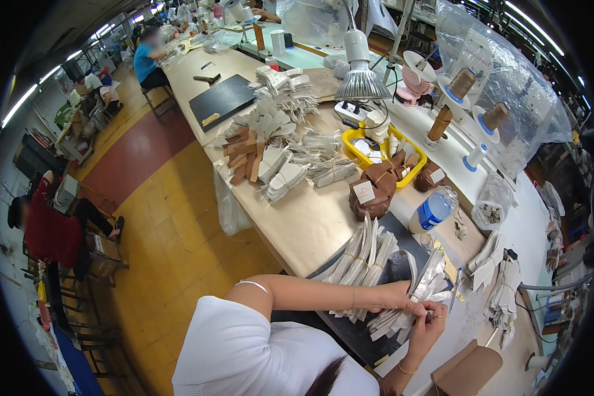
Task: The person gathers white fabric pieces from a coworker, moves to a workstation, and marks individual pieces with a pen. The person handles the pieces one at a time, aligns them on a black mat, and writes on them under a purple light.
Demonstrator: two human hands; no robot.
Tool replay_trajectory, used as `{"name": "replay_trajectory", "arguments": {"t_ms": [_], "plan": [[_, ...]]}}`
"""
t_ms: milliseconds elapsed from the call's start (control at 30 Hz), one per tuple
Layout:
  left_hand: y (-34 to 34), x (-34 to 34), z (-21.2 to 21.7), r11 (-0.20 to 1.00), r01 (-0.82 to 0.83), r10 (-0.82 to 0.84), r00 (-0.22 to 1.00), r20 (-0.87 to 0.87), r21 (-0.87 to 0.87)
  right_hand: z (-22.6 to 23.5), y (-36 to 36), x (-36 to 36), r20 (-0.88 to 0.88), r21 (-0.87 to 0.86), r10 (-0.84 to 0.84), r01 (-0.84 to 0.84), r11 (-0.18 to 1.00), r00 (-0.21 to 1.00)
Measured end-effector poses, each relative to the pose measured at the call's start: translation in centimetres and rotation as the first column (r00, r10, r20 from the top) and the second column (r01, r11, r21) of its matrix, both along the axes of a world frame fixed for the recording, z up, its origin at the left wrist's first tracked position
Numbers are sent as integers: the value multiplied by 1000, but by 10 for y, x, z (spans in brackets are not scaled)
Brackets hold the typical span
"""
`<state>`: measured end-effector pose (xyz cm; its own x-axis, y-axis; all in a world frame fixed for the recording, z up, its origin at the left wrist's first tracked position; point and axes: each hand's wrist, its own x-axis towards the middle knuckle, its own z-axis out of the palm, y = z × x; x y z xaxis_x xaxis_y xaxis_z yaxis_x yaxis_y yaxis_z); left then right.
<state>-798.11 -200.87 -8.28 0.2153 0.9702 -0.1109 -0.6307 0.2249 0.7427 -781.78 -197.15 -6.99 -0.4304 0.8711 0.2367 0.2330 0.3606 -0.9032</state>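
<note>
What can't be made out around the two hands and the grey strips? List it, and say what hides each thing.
Head view only:
- Left hand: fingertips buried in the fan of grey strips, so the grip is unclear.
- Right hand: the small dark thing at its fingertips is too tiny to identify.
- Black mat: near edge hidden by the white sleeve.
- Cardboard box: cut off by the lower edge.
- Yellow tray: contents partly hidden by the lamp.
</note>
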Motion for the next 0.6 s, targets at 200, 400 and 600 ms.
{"name": "replay_trajectory", "arguments": {"t_ms": [200, 400, 600], "plan": [[-5, -8, -10, 984, 161, -160, 987, 30, -78, 15, -5, 14, -4, -223, 111, -109, 969, 994], [-9, -18, -8, 939, 269, -215, 946, 240, -216, 18, -9, 43, -419, -301, 252, -395, 868, 872], [-2, -26, 5, 946, 171, -131, 979, 158, -274, 3, 0, 84, -846, -212, 144, -572, 792, 514]]}}
